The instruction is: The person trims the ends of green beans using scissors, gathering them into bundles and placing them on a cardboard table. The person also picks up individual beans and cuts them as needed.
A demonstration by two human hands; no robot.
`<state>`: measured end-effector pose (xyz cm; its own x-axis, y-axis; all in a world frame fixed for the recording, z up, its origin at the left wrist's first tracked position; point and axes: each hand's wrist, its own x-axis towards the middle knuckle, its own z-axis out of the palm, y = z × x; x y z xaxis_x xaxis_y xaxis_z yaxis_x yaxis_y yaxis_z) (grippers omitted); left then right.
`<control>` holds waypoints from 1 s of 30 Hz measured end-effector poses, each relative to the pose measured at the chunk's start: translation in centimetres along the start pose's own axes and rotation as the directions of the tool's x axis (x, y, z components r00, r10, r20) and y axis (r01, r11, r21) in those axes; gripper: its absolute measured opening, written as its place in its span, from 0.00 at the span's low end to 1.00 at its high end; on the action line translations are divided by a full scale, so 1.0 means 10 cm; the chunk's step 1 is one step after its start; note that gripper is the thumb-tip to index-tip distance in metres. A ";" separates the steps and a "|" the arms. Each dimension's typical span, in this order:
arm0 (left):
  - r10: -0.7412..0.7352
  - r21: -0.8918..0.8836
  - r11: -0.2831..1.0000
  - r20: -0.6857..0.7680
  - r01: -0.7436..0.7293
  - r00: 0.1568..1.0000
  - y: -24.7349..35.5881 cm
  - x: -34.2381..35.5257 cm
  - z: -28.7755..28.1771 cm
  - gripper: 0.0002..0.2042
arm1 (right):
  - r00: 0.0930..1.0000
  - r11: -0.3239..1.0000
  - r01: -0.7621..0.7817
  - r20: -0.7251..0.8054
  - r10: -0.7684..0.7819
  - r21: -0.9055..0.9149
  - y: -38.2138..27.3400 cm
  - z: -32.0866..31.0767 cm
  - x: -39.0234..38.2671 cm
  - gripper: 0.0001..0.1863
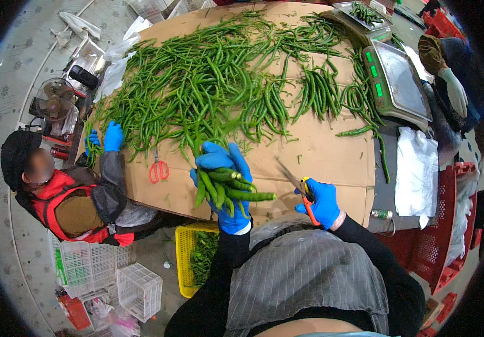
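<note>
My left hand, in a blue glove, is closed around a bunch of long green chili peppers at the centre. My right hand, also gloved, grips scissors with orange and yellow handles, blades pointing up-left, apart from the peppers. Beyond both hands, a large spread of loose peppers and some lined-up bunches lie on a cardboard-covered table. Red-handled scissors rest on the cardboard left of my left hand.
A co-worker in blue gloves works at the left edge; another person is at the right. A digital scale and white bags sit at right. Below the table are a yellow basket, white crates and a red crate.
</note>
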<state>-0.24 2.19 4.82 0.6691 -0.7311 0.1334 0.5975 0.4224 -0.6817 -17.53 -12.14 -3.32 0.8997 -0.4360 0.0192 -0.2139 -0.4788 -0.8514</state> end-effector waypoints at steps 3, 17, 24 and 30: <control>-0.131 -0.182 0.972 0.103 0.148 0.986 -0.01 0.02 0.00 0.16 | 0.994 0.980 0.106 0.001 -0.107 -0.171 0.00 0.02 -0.02 0.37; -0.115 -0.108 0.985 0.146 0.131 0.983 -0.02 0.03 -0.10 0.15 | 0.977 0.935 0.209 0.022 -0.212 -0.286 -0.14 0.04 0.01 0.36; -0.047 -0.019 0.999 0.113 0.049 0.993 0.03 0.01 -0.16 0.22 | 0.987 0.993 0.061 0.140 -0.074 0.098 -0.07 0.08 -0.05 0.22; -0.171 0.492 0.870 0.216 0.044 0.961 0.26 -0.04 -0.21 0.21 | 0.977 0.973 -0.144 -0.182 0.111 -0.179 0.33 -0.03 0.05 0.23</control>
<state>0.15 2.46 1.48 0.6364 -0.6596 0.3998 0.7666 0.5983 -0.2333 -17.90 -14.14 -6.00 0.7863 -0.6175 0.0198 -0.4056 -0.5401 -0.7374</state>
